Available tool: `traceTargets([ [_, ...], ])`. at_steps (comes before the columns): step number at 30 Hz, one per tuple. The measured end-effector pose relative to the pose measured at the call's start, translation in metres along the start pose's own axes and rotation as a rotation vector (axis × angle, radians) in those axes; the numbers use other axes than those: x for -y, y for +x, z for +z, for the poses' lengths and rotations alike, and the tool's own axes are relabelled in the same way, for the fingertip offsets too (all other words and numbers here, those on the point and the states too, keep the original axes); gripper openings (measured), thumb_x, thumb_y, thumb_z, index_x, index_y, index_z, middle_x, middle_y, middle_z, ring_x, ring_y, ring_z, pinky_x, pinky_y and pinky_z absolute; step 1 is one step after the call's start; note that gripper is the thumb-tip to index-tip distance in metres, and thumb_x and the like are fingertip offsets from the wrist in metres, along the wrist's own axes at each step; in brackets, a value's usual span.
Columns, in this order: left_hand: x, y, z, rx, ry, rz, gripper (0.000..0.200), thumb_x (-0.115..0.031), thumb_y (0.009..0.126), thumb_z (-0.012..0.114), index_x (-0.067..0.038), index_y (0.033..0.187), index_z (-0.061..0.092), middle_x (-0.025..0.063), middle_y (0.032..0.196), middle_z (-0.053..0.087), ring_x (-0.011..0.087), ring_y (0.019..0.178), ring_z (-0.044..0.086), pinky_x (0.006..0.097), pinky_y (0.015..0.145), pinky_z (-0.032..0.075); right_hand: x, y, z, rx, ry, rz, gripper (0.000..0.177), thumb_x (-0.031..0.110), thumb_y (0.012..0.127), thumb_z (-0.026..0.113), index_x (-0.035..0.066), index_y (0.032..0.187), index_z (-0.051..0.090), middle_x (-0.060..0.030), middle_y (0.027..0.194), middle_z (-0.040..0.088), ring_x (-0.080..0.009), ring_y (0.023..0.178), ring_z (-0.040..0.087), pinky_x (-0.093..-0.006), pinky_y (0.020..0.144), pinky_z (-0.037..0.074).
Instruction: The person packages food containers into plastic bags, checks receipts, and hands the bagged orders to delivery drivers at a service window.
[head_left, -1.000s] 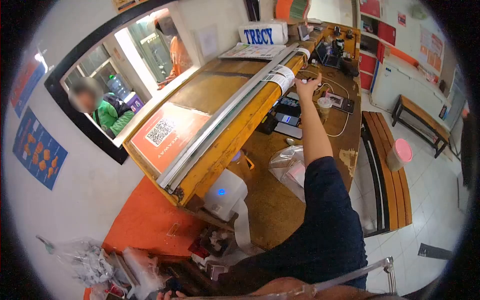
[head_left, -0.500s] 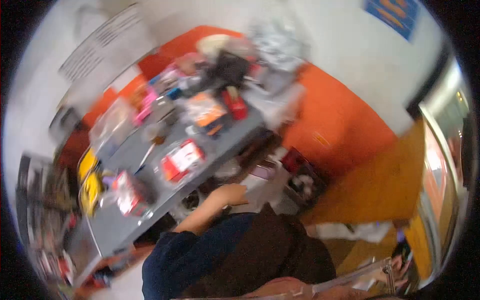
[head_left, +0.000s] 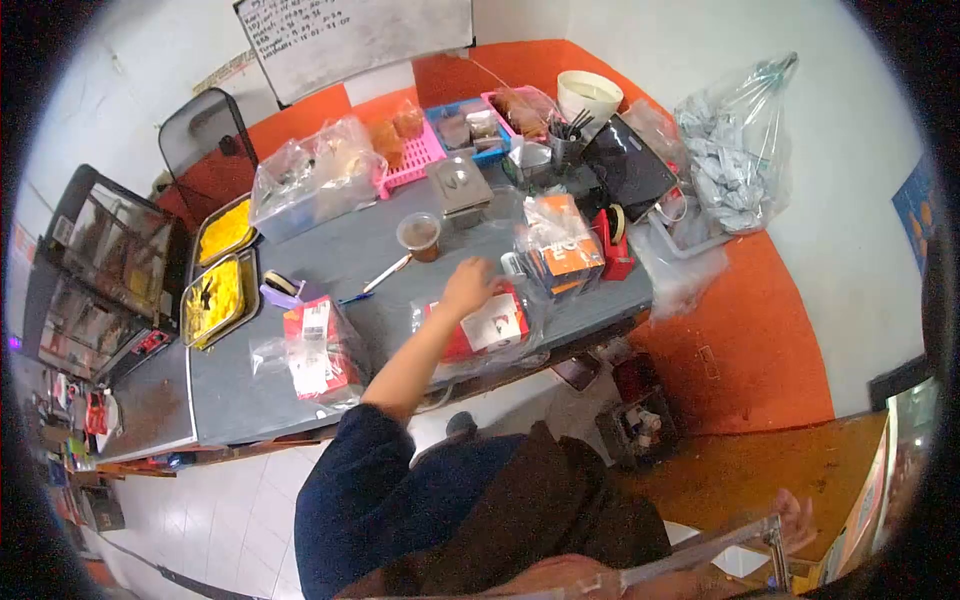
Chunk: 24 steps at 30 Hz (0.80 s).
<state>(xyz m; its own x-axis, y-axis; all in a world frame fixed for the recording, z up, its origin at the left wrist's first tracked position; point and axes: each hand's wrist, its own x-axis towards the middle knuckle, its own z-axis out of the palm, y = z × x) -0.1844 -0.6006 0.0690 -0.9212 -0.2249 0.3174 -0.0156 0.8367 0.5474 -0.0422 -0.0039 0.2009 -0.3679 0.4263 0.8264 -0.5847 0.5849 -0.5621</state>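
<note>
My left hand (head_left: pixel 470 287) reaches over the grey desk, directly above a red-and-white package (head_left: pixel 492 322) in clear plastic. Its fingers are slightly bent, pointing toward a small white labelled item (head_left: pixel 513 264) beside an orange-and-black box (head_left: pixel 562 245). Nothing shows in its grasp. Far to the lower right, my right hand (head_left: pixel 795 520) has its fingers apart, next to the end of a clear-edged bar (head_left: pixel 700 550) that crosses the bottom of the view. Another red-and-white box (head_left: pixel 322 350) in plastic stands nearer the desk's front edge.
On the desk (head_left: pixel 235 375) are a lidded cup (head_left: pixel 419 236), a pen (head_left: pixel 387 273), a purple tape dispenser (head_left: pixel 285 290), a red tape dispenser (head_left: pixel 614 243) and yellow food trays (head_left: pixel 215 300). A plastic-wrapped tub (head_left: pixel 315 180) and a tablet (head_left: pixel 630 165) stand behind.
The view has steadied and turned toward the desk. My left hand has gone from below the desk's front edge to above the red-and-white package. My right hand stays at the lower right.
</note>
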Motion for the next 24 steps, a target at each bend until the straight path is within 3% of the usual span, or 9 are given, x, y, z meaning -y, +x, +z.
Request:
traceTargets([
  [1,0.009,0.020,0.017,0.005,-0.005,0.036,0.031,-0.022,0.071,0.060,-0.001,0.093,0.054,0.0169,0.091,0.054,0.0360,0.094,0.049,0.0400,0.080,0.041,0.005,-0.003,0.010,0.009,0.078,0.041,0.059,0.039,0.084,0.046,-0.004,0.120,0.029,-0.0283,0.091,0.053,-0.0270,0.063,0.056,-0.0350,0.055,0.050],
  [4,0.015,0.064,0.053,0.177,0.102,0.022,0.041,-0.026,0.066,0.065,0.000,0.096,0.052,0.0181,0.095,0.055,0.0356,0.094,0.050,0.0394,0.082,0.041,0.054,-0.014,0.084,0.023,-0.902,-0.661,0.062,0.039,0.083,0.047,-0.004,0.123,0.026,-0.0269,0.089,0.054,-0.0307,0.067,0.054,-0.0356,0.057,0.050],
  [7,0.057,0.089,0.083,0.467,0.060,-0.174,0.044,-0.028,0.062,0.069,0.000,0.094,0.055,0.0179,0.096,0.057,0.0337,0.093,0.052,0.0383,0.080,0.042,0.042,-0.041,0.098,-0.041,-0.102,-0.326,0.031,0.025,0.085,0.048,0.001,0.104,0.045,-0.0079,0.083,0.054,-0.0199,0.080,0.051,-0.0426,0.094,0.026],
  [10,0.045,0.075,0.030,0.358,-0.077,-0.211,0.033,-0.024,0.067,0.066,-0.001,0.088,0.059,0.0150,0.087,0.060,0.0242,0.080,0.058,0.0332,0.070,0.045,0.013,-0.063,0.086,0.137,0.005,0.330,0.023,0.022,0.077,0.058,0.003,0.088,0.054,-0.0085,0.101,0.049,-0.0200,0.085,0.047,-0.0420,0.096,0.019],
  [13,-0.018,0.028,-0.072,0.224,-0.327,-0.254,0.020,-0.019,0.072,0.063,-0.001,0.082,0.061,0.0090,0.079,0.060,0.0131,0.070,0.055,0.0268,0.060,0.044,0.128,-0.053,0.202,0.635,-0.646,-0.220,0.026,0.030,0.067,0.061,0.011,0.085,0.060,-0.0131,0.101,0.049,-0.0282,0.100,0.041,-0.0481,0.086,0.031],
  [17,-0.041,-0.044,-0.135,0.202,-0.739,-0.034,0.015,-0.015,0.076,0.060,-0.001,0.081,0.059,0.0042,0.076,0.059,0.0076,0.066,0.049,0.0237,0.058,0.041,0.195,-0.072,0.308,1.112,0.121,-0.204,0.035,0.031,0.065,0.064,0.013,0.095,0.061,-0.0139,0.114,0.039,-0.0301,0.109,0.032,-0.0449,0.093,0.019],
  [20,-0.046,-0.082,-0.167,0.410,-0.987,-0.154,0.015,-0.015,0.076,0.061,0.000,0.081,0.059,0.0015,0.075,0.058,0.0091,0.068,0.050,0.0241,0.061,0.040,0.212,-0.126,0.362,1.164,0.361,-0.421,0.059,0.016,0.068,0.065,0.013,0.122,0.041,-0.0144,0.118,0.034,-0.0292,0.105,0.040,-0.0440,0.090,0.030],
  [22,-0.045,-0.099,-0.184,0.268,-0.887,0.050,0.014,-0.013,0.076,0.061,-0.001,0.082,0.058,0.0013,0.073,0.057,0.0096,0.070,0.049,0.0234,0.065,0.039,0.233,-0.163,0.384,1.424,1.325,0.905,0.088,-0.004,0.068,0.062,0.017,0.134,0.006,-0.0145,0.119,0.032,-0.0230,0.094,0.050,-0.0367,0.079,0.044],
  [24,-0.027,-0.118,-0.195,0.168,-0.850,-0.003,0.012,-0.011,0.076,0.060,-0.001,0.081,0.058,0.0018,0.074,0.057,0.0100,0.071,0.050,0.0231,0.065,0.039,0.249,-0.182,0.394,1.538,1.324,0.960,0.097,-0.010,0.067,0.060,0.020,0.132,-0.005,-0.0144,0.118,0.032,-0.0197,0.086,0.052,-0.0322,0.072,0.047],
])
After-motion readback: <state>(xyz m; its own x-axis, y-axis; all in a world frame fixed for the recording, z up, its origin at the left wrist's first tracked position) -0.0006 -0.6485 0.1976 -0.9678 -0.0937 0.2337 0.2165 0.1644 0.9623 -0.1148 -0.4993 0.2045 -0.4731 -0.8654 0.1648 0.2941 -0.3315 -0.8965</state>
